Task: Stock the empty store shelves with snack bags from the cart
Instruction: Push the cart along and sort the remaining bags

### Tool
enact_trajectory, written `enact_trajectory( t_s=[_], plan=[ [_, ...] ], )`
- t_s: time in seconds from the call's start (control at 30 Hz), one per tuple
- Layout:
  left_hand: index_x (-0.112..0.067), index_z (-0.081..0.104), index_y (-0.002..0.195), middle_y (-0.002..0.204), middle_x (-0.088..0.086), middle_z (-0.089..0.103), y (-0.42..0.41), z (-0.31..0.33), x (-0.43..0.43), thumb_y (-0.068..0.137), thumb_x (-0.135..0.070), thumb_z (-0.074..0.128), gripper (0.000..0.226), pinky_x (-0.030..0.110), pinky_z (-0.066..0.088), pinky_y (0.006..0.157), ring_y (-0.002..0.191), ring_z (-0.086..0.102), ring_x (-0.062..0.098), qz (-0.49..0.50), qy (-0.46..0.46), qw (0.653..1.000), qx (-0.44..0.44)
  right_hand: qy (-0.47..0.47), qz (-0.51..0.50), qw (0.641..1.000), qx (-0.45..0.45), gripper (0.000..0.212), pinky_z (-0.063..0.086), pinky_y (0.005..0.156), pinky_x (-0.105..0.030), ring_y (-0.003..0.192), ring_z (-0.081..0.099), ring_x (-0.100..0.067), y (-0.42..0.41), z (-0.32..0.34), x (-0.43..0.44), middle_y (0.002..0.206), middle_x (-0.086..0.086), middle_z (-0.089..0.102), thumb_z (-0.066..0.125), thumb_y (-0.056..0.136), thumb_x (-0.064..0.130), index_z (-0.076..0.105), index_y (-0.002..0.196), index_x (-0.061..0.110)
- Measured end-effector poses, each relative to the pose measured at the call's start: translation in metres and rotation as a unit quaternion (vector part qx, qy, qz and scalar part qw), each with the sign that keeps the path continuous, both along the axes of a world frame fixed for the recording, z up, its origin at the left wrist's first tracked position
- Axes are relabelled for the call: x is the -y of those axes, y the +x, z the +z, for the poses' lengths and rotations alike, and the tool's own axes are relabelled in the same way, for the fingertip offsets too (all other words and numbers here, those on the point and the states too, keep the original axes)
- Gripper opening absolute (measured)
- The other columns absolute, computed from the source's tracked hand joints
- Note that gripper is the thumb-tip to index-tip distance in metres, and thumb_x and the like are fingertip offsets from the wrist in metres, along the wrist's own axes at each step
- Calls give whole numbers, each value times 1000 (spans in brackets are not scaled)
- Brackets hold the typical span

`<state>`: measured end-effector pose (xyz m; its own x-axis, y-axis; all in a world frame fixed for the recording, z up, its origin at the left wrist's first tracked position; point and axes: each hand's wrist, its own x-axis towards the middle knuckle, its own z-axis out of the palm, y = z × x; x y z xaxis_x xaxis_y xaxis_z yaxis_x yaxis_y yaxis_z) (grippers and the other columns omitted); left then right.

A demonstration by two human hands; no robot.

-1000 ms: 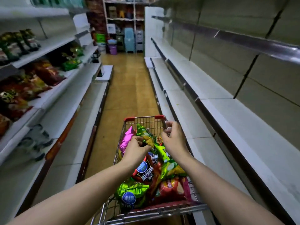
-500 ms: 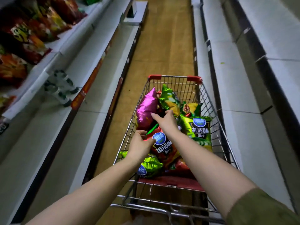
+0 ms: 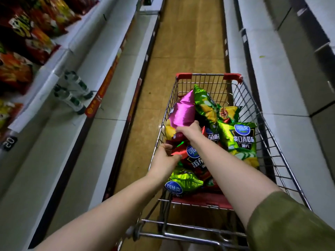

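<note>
Snagging is the main risk here. The right hand (image 3: 190,129) reaches across the cart (image 3: 208,75) and is closed on the lower end of the magenta bag (image 3: 183,113), which stands tilted against the cart's left wall. The left hand (image 3: 167,157), just inside that same wall, pinches a corner of the red bag (image 3: 194,160) lying in the cart's middle. The forearms run close together, so lifting both bags at once could tangle them or drag one bag over the other.

The tall green bag (image 3: 204,104) leans on the magenta one toward the cart's front. Pulling the magenta bag out will probably let it topple, perhaps over the rim. A corner grip on slick foil may slip, and squeezing harder could crush the chips or burst the puffed pouch.

The cucumber-chip bag (image 3: 241,140) lies at the cart's right side. The bare shelves (image 3: 282,109) run right of the cart, so each bag must cross the wire wall, where a seam could catch.
</note>
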<state>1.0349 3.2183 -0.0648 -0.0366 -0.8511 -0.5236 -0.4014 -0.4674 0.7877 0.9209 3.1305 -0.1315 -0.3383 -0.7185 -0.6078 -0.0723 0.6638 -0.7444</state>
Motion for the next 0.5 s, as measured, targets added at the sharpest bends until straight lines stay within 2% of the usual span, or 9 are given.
enact_trajectory(
  t_s=[0.07, 0.13, 0.27, 0.37, 0.47, 0.5],
  plan=[
    [-12, 46, 107, 89, -3, 52, 4, 3, 3, 85, -9, 65, 31, 15, 43, 67, 82, 53, 13, -9, -13, 1000, -1, -42, -22, 999, 5, 63, 51, 78, -36, 96, 61, -30, -10, 11, -13, 113, -15, 61, 74, 66, 10, 43, 121, 5],
    [-13, 45, 107, 95, 1, 52, 6, 10, 6, 85, -11, 65, 30, 28, 43, 80, 92, 52, 19, -17, -36, 999, 6, -80, -31, 996, 31, 52, 51, 68, -34, 82, 61, -27, -24, 33, -27, 100, -10, 63, 71, 67, 5, 49, 114, 9],
    [-6, 46, 122, 113, 9, 51, 7, 31, 16, 85, -25, 67, 46, 32, 40, 94, 109, 51, 24, -19, -91, 996, 11, -133, -43, 987, 83, 33, 47, 46, -23, 55, 54, -16, -59, 91, -65, 75, -2, 60, 62, 76, -4, 53, 100, 16],
    [-7, 42, 130, 123, 9, 51, -5, 55, 16, 84, -37, 67, 61, 35, 40, 101, 117, 49, 24, -58, -120, 991, -26, -174, -73, 971, 147, 35, 47, 44, -20, 46, 57, -12, -80, 135, -103, 64, 0, 63, 54, 79, -9, 56, 106, 14],
    [-15, 41, 127, 114, -2, 59, -21, 86, 3, 78, -45, 69, 64, 24, 42, 89, 106, 55, 14, -130, -100, 974, -158, -236, -87, 946, 206, 31, 49, 48, -21, 50, 58, -13, -92, 171, -145, 66, -5, 64, 57, 71, -5, 61, 99, 9],
    [-12, 40, 131, 117, -1, 61, -27, 93, -1, 67, -55, 74, 84, 26, 45, 91, 107, 58, 15, -145, -77, 965, -204, -256, -92, 935, 228, 35, 50, 52, -23, 53, 59, -15, -94, 181, -159, 71, -8, 63, 63, 63, 0, 62, 97, 8]
  ],
)
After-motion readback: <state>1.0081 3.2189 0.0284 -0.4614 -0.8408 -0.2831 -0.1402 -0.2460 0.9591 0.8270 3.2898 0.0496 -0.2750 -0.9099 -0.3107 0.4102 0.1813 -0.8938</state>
